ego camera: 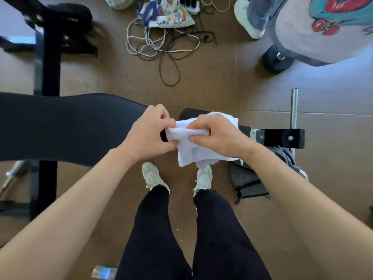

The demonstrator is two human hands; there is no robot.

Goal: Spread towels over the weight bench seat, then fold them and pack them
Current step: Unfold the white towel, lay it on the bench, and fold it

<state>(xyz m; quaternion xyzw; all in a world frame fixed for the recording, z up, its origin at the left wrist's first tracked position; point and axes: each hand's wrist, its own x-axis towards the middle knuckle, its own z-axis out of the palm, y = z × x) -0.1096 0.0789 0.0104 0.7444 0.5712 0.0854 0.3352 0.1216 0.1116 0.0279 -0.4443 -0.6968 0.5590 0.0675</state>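
A bunched white towel (196, 152) hangs over the small black seat pad (186, 114) of the weight bench, most of the pad hidden beneath it. My left hand (148, 132) pinches the towel's left end, fingers curled. My right hand (217, 136) grips a rolled fold of the same towel from the right, thumb underneath. The long black backrest pad (70, 126) stretches to the left, bare. A grey bag (250, 178) lies on the floor under the bench frame, right of my feet.
The black bench frame (282, 138) with a steel post (294, 110) juts right. A tangle of cables (161, 47) and a patterned cloth bag (167, 15) lie on the brown floor beyond. Another person (323, 29) stands at upper right beside a dumbbell (277, 59). A water bottle (104, 272) lies by my legs.
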